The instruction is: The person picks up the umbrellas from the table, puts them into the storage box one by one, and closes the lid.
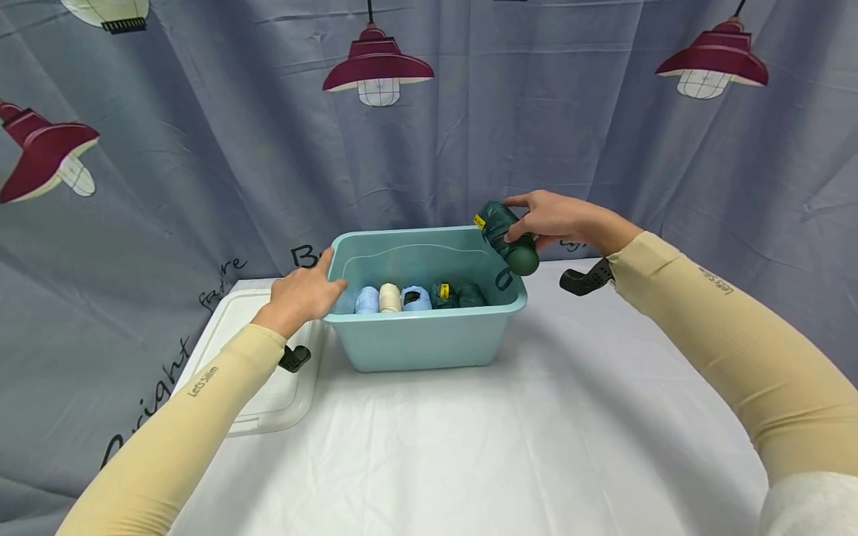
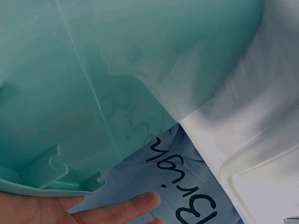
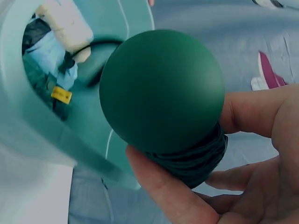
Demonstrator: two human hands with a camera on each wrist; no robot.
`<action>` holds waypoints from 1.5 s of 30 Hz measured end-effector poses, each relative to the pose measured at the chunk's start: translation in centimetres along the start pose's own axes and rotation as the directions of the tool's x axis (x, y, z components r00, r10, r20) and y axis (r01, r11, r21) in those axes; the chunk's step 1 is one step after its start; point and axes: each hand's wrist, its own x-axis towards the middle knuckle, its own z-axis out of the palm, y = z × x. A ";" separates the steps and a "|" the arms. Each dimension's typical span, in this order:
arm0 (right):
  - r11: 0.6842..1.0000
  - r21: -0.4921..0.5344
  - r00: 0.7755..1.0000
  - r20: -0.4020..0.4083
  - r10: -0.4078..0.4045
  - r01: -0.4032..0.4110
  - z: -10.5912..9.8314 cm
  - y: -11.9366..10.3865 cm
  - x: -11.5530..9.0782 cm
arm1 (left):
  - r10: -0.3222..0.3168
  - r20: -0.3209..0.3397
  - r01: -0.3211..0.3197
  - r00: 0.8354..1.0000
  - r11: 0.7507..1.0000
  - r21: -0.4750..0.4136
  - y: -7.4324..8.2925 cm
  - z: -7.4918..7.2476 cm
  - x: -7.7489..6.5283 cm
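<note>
A teal plastic bin point(image 1: 422, 346) stands on the table. My left hand point(image 1: 303, 296) holds its left rim, thumb over the edge and fingers outside beneath it in the left wrist view. Above the bin's right end, my right hand point(image 1: 559, 219) grips a dark green folded umbrella point(image 1: 497, 223) between thumb and fingers. It tilts, its smooth rounded end point(image 3: 161, 88) towards the right wrist camera. A dark wrist loop point(image 1: 504, 279) dangles from it. Inside the bin sit a cream umbrella point(image 1: 389, 298), light blue umbrellas point(image 1: 416, 299) and dark green ones point(image 1: 471, 295) in a row.
A white lid point(image 1: 295, 398) lies on the table left of the bin, under my left forearm. White cloth point(image 1: 436, 447) covers the table. Behind the bin hangs a grey-blue curtain point(image 1: 536, 112) printed with red lamps and lettering.
</note>
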 end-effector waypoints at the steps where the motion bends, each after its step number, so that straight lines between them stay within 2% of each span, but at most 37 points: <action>1: 1.000 -0.004 1.000 0.008 0.000 0.000 0.2 -0.2 0.1 | 0.001 0.001 -0.001 1.000 1.000 0.001 0.0 0.0 0.0; 8: 1.000 -0.006 0.996 0.083 0.021 -0.021 2.1 -1.3 1.3 | -0.010 0.028 0.010 1.000 1.000 -0.002 -0.3 0.3 -0.2; 17: 0.999 0.007 0.989 0.143 0.038 -0.040 3.2 -2.3 2.8 | 0.000 0.005 0.000 1.000 1.000 -0.008 -0.1 0.1 0.0; 21: 0.999 0.007 0.984 0.173 0.051 -0.053 3.9 -2.6 3.7 | 0.002 0.017 -0.001 1.000 1.000 -0.007 0.0 0.2 0.0; 28: 0.997 -0.010 0.960 0.272 0.072 -0.072 5.0 -3.3 5.6 | 0.001 0.006 -0.001 1.000 1.000 -0.005 -0.1 0.1 -0.1; 34: 0.995 -0.028 0.940 0.326 0.100 -0.096 5.6 -3.9 6.8 | 0.002 0.001 -0.002 1.000 1.000 -0.002 -0.1 -0.1 0.1; 45: 0.993 -0.033 0.926 0.358 0.120 -0.115 6.8 -4.2 9.5 | -0.007 -0.009 0.007 1.000 1.000 0.000 -0.1 0.0 0.2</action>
